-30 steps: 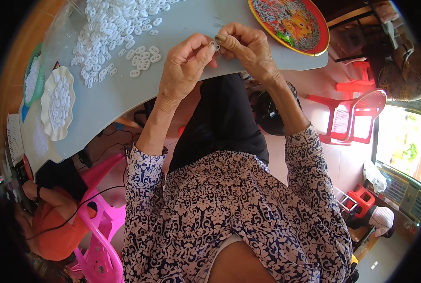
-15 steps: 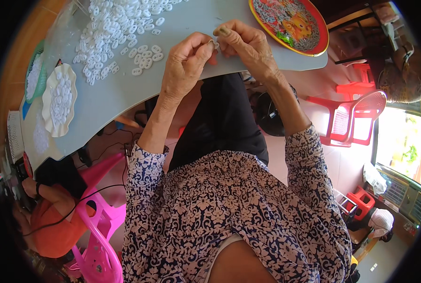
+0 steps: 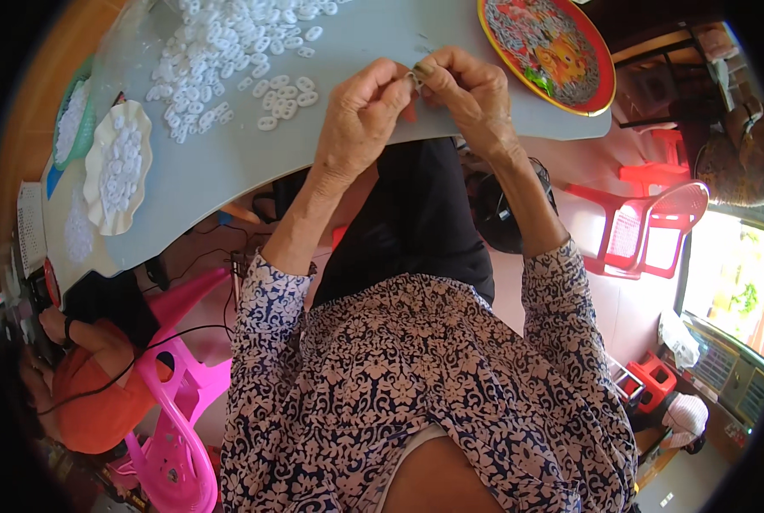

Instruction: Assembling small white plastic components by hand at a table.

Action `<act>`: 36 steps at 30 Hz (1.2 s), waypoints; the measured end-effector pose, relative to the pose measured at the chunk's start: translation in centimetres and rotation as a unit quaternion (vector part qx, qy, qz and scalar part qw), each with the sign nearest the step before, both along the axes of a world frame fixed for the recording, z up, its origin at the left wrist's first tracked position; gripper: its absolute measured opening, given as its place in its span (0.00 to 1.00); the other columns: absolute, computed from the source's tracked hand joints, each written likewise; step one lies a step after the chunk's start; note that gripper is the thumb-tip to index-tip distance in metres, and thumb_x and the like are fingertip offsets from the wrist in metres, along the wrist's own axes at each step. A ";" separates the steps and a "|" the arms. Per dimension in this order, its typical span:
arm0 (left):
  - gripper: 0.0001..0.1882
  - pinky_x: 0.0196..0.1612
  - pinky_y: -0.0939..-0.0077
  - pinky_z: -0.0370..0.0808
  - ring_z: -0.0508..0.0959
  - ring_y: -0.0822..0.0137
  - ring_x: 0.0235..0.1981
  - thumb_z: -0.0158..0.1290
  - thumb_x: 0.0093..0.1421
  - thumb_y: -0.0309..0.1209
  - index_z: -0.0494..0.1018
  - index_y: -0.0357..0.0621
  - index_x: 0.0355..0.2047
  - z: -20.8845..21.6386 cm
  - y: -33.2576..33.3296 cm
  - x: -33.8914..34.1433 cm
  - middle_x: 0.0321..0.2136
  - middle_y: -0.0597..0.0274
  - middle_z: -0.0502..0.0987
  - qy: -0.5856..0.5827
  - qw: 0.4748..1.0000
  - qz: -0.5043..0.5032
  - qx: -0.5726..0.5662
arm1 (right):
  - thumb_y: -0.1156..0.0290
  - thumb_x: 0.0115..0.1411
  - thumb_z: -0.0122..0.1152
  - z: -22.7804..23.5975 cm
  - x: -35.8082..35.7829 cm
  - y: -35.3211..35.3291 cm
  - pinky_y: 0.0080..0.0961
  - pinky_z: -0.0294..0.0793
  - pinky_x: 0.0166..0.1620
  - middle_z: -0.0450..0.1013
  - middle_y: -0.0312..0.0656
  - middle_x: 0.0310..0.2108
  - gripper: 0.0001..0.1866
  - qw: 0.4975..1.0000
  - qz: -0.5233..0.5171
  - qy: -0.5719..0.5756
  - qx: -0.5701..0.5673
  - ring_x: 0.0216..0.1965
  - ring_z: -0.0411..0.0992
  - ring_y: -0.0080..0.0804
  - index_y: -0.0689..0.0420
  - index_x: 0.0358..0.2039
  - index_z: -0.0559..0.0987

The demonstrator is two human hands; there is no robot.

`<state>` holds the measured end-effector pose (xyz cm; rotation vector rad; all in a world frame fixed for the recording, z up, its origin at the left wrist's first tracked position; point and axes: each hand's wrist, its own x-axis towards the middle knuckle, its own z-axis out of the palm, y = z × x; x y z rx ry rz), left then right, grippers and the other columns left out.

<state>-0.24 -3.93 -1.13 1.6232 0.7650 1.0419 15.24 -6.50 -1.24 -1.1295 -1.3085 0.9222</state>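
Pinching small piece [image 3: 414, 79], left hand [image 3: 361, 111], right hand [image 3: 478, 104]

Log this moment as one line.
left hand: pinching small piece; right hand: at small piece; white pieces: heaped on table; tray: at right

Your small white oval pieces [image 3: 202, 73] look like smooth plastic, the broad grey tabletop [image 3: 202, 167] matt, the round red yellow-rimmed tray [image 3: 602, 70] glossy, your navy-and-beige floral shirt [image 3: 416, 368] cloth.

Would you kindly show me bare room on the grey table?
The grey table is bare below the white cluster, between scalloped dish and left hand, and mostly bare between white heap and red tray. Upper left is crowded.
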 end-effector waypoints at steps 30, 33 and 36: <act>0.09 0.45 0.68 0.67 0.65 0.57 0.41 0.52 0.49 0.23 0.72 0.40 0.33 2.2 6.5 -7.6 0.31 0.57 0.67 0.404 0.836 0.000 0.371 | 0.72 0.59 0.58 -0.5 0.1 -0.6 0.14 0.68 0.33 0.73 0.33 0.26 0.07 0.998 0.044 0.034 0.026 0.28 0.67 0.15 0.63 0.34 0.76; 0.07 0.45 0.67 0.67 0.65 0.57 0.40 0.52 0.49 0.22 0.71 0.39 0.31 2.1 6.6 -7.1 0.30 0.57 0.67 0.398 0.846 -0.023 0.354 | 0.73 0.59 0.58 -0.2 -0.1 -0.6 0.14 0.69 0.34 0.73 0.33 0.27 0.07 0.999 0.039 0.011 0.023 0.30 0.68 0.16 0.63 0.34 0.77; 0.06 0.45 0.66 0.67 0.65 0.57 0.40 0.50 0.49 0.20 0.69 0.38 0.29 2.1 6.1 -6.3 0.30 0.58 0.67 0.361 0.835 -0.023 0.414 | 0.72 0.58 0.59 -0.2 -0.1 -0.7 0.14 0.69 0.35 0.74 0.33 0.27 0.08 0.999 0.030 0.009 0.028 0.31 0.70 0.16 0.64 0.34 0.77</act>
